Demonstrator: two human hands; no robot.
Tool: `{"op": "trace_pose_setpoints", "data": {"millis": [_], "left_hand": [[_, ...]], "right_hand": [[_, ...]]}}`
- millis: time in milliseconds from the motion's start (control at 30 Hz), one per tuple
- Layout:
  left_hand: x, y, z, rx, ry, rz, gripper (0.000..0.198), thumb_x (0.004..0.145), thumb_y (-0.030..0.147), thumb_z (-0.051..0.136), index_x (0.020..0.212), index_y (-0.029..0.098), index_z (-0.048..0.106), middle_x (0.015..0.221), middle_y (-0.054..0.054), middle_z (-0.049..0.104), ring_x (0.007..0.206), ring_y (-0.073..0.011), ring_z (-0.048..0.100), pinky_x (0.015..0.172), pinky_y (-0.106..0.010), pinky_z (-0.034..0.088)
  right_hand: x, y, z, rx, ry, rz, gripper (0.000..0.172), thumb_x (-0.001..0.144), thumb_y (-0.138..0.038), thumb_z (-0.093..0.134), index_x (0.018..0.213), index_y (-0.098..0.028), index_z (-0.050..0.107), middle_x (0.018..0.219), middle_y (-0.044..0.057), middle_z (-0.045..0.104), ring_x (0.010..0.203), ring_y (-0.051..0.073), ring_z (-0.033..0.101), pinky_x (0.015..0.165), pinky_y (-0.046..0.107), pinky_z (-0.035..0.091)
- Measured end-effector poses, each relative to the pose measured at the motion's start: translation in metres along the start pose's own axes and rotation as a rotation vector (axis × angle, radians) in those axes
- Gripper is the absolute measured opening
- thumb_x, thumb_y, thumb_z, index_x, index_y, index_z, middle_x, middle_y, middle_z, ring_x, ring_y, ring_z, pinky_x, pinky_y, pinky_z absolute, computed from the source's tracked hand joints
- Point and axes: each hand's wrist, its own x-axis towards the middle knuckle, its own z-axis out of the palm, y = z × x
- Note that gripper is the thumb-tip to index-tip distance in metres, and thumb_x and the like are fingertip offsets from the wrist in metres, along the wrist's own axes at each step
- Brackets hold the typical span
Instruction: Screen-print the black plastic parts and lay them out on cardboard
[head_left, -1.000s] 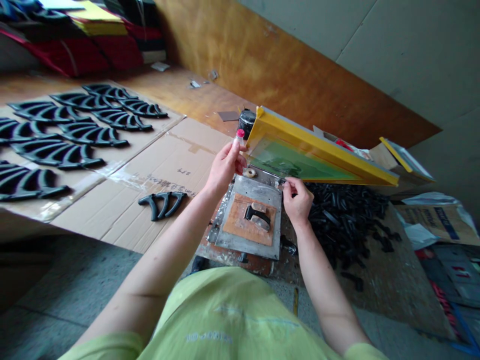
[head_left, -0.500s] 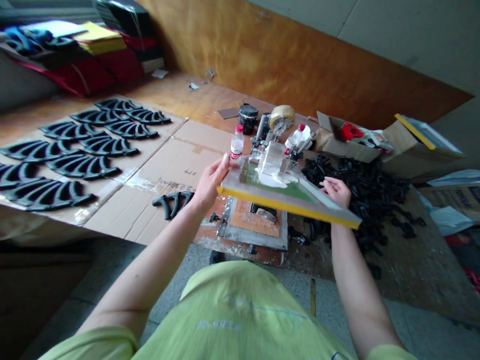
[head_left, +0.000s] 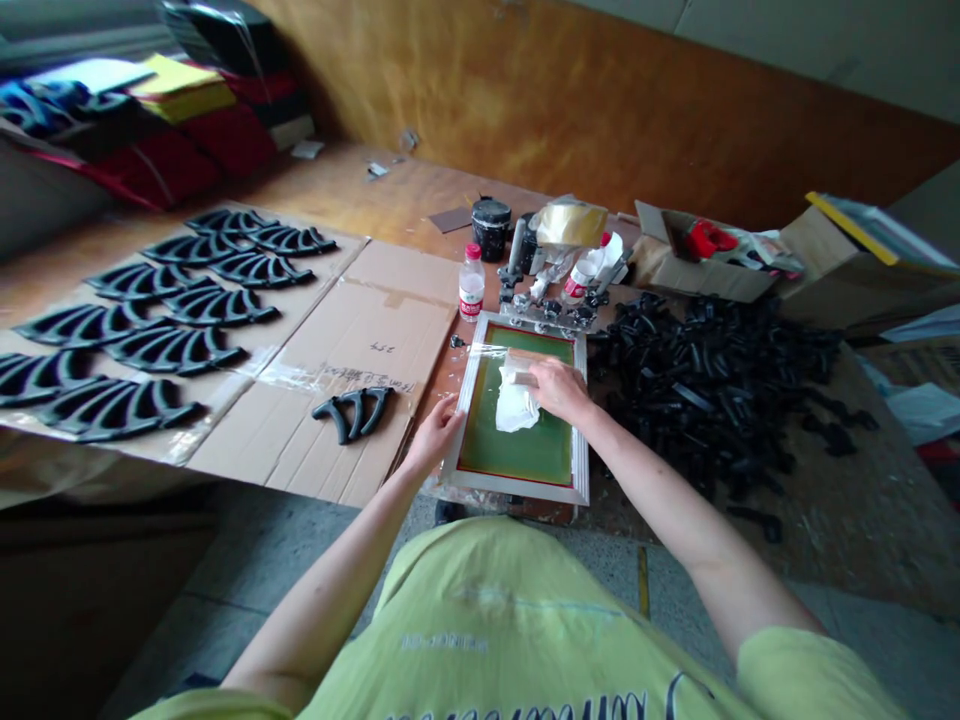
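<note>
A printing screen [head_left: 480,473] with a pale frame and green mesh lies flat on the bench in front of me. White ink [head_left: 514,410] is pooled on the mesh. My right hand [head_left: 559,388] grips a squeegee [head_left: 519,368] at the far end of the mesh, just above the ink. My left hand [head_left: 436,433] rests on the screen's left frame edge with fingers curled against it. A single black curved plastic part [head_left: 354,412] lies on the cardboard to the left of the screen.
Rows of black curved parts [head_left: 150,310] lie on cardboard sheets [head_left: 352,330] at left. A heap of small black parts [head_left: 705,375] lies right of the screen. A small bottle [head_left: 471,283], a black ink pot [head_left: 490,228], tape and open boxes [head_left: 675,262] stand behind.
The screen came down from raised to flat over the jig and black part, which are now hidden. My right hand moved from the jig onto the squeegee; my left slid down the frame edge.
</note>
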Motion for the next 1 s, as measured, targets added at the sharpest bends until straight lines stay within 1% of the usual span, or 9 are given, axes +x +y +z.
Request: {"op": "trace_pose_setpoints", "data": {"millis": [133,233,300,433,567,667,767,867,1000], "left_hand": [[0.000,-0.002,-0.002,0.043,-0.022,0.008,0.066,0.082,0.056,0.060,0.137,0.020,0.057,0.080,-0.002,0.068,0.064,-0.0158,0.059,0.058,-0.025,0.042],[0.000,-0.004,-0.002,0.057,-0.019,0.009,0.066,0.083,0.057,0.059,0.136,0.019,0.057,0.081,-0.002,0.067,0.067,-0.0159,0.059,0.060,-0.024,0.042],[0.000,-0.004,-0.002,0.052,-0.016,0.005,0.066,0.083,0.058,0.058,0.136,0.018,0.057,0.081,-0.002,0.066,0.067,-0.0159,0.059,0.060,-0.024,0.042],[-0.001,-0.001,-0.002,0.024,-0.028,-0.005,0.070,0.081,0.060,0.060,0.135,0.016,0.056,0.083,-0.003,0.067,0.068,-0.0162,0.059,0.059,-0.025,0.042],[-0.002,0.003,-0.001,-0.030,-0.040,-0.023,0.074,0.079,0.062,0.062,0.136,0.015,0.055,0.080,-0.003,0.067,0.064,-0.0154,0.058,0.058,-0.025,0.041],[-0.004,0.008,-0.002,-0.038,-0.044,-0.018,0.076,0.077,0.063,0.064,0.136,0.015,0.055,0.077,-0.002,0.067,0.062,-0.0152,0.058,0.055,-0.024,0.039],[-0.011,0.025,-0.007,-0.068,-0.072,-0.021,0.082,0.074,0.062,0.067,0.140,0.016,0.051,0.072,-0.001,0.066,0.058,-0.0145,0.056,0.051,-0.023,0.036],[-0.023,0.057,-0.015,-0.111,-0.085,0.000,0.078,0.074,0.061,0.070,0.137,0.018,0.055,0.070,0.000,0.066,0.054,-0.0127,0.053,0.048,-0.022,0.033],[-0.026,0.117,-0.018,-0.204,-0.029,0.146,0.058,0.082,0.068,0.058,0.108,0.018,0.070,0.076,-0.002,0.067,0.060,-0.0129,0.058,0.052,-0.023,0.041]], "right_hand": [[-0.035,-0.002,0.009,-0.005,-0.008,-0.208,0.020,0.084,-0.008,0.053,0.090,-0.017,0.070,0.091,0.010,0.071,0.095,0.024,0.059,0.078,0.033,0.042],[-0.048,0.006,0.006,0.057,-0.064,-0.368,0.021,0.080,-0.006,0.057,0.089,-0.019,0.070,0.089,0.007,0.070,0.092,0.023,0.058,0.076,0.031,0.041],[-0.045,0.010,0.004,0.093,-0.073,-0.358,0.016,0.079,-0.009,0.061,0.085,-0.020,0.069,0.086,0.005,0.069,0.088,0.021,0.058,0.073,0.031,0.040],[-0.042,0.005,0.016,0.065,0.084,-0.200,0.018,0.084,-0.009,0.055,0.087,-0.019,0.070,0.088,0.007,0.069,0.091,0.023,0.059,0.076,0.032,0.042],[-0.058,0.000,0.032,0.126,0.084,-0.291,0.026,0.085,-0.006,0.053,0.097,-0.019,0.071,0.097,0.009,0.072,0.092,0.022,0.062,0.081,0.032,0.046],[-0.048,0.002,0.023,0.204,0.092,-0.237,0.018,0.086,-0.015,0.063,0.100,-0.022,0.072,0.097,0.005,0.073,0.091,0.021,0.066,0.079,0.030,0.048],[-0.015,0.007,-0.003,0.219,0.199,-0.049,0.038,0.085,-0.026,0.071,0.123,-0.029,0.066,0.107,0.004,0.074,0.094,0.021,0.068,0.078,0.030,0.050],[0.010,0.027,-0.033,0.216,0.320,0.092,0.058,0.083,-0.033,0.074,0.138,-0.032,0.056,0.104,0.002,0.075,0.086,0.021,0.068,0.075,0.030,0.050],[0.006,0.092,-0.050,0.357,0.638,0.307,0.043,0.095,-0.046,0.056,0.130,-0.022,0.060,0.083,0.002,0.073,0.073,0.018,0.066,0.072,0.028,0.048]]}}
